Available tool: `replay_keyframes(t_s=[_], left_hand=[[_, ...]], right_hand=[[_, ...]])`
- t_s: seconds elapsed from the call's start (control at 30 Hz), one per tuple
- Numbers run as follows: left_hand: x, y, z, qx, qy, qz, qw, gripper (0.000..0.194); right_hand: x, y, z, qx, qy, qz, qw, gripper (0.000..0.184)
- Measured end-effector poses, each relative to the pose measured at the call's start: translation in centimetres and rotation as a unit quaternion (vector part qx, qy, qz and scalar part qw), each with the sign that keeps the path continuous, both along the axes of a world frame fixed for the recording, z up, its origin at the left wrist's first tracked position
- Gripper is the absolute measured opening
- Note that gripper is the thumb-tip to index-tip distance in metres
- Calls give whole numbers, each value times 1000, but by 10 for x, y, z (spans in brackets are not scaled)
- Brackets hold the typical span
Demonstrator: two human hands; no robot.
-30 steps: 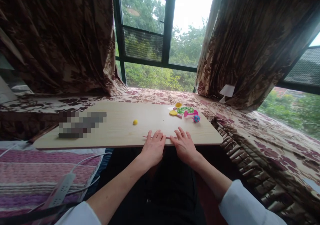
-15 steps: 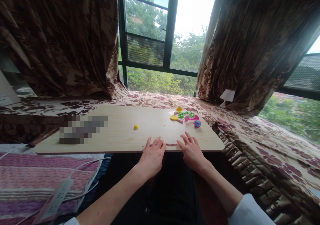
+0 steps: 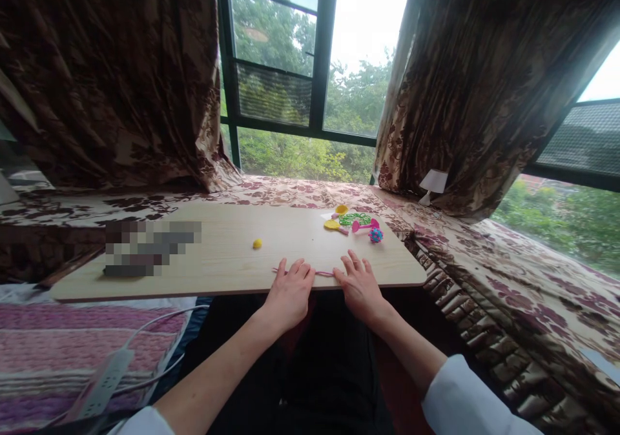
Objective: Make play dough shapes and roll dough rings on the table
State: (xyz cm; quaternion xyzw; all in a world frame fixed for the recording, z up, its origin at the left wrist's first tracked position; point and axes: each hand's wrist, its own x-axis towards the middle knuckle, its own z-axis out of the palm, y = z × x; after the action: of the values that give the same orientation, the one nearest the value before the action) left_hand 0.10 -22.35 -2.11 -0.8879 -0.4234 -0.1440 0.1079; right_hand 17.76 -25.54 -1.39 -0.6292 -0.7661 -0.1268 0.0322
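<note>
A thin, dull-pink strand [image 3: 323,273], like rolled-out modelling clay, lies crosswise near the front edge of the table. Over its left part rests my left hand [image 3: 290,293], palm down with fingers stretched out. My right hand [image 3: 359,288] lies the same way over the right end, fingers spread. Between the hands a short length of the strand shows, and its left tip sticks out past my left fingers. What lies beneath the fingers is hidden. Beyond my left hand sits a small yellow ball [image 3: 257,244].
At the table's [image 3: 217,254] back right are two yellow-headed, spoon-like pieces [image 3: 332,225], a green looped tangle [image 3: 357,218], a pink dumbbell-shaped piece [image 3: 365,226] and a blue-and-pink knobbly ball [image 3: 376,235]. A blurred-out object [image 3: 152,248] occupies the left. A power strip [image 3: 104,380] lies lower left.
The view has turned slightly right, so everything sits a little further left in it. Both hands stay flat on the strand, with hardly any shift against the table.
</note>
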Motion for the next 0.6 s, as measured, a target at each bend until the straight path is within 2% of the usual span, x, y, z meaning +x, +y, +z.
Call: replay_keyframes(t_s=[0.1, 0.3, 0.4, 0.5, 0.6], left_hand=[[-2, -2, -2, 7, 1, -6, 1000, 48], [-9, -14, -8, 17, 5, -29, 999, 47], [-6, -8, -6, 17, 2, -14, 1000, 46], [-4, 2, -3, 14, -2, -9, 1000, 47], [-4, 8, -4, 15, -5, -17, 1000, 47]], right_hand=[[-1, 0, -1, 6, -7, 3, 1000, 42], [3, -19, -11, 12, -14, 33, 999, 46], [8, -6, -5, 6, 2, 20, 1000, 44], [17, 16, 4, -32, 20, -4, 999, 42], [28, 27, 5, -52, 34, -36, 997, 47]])
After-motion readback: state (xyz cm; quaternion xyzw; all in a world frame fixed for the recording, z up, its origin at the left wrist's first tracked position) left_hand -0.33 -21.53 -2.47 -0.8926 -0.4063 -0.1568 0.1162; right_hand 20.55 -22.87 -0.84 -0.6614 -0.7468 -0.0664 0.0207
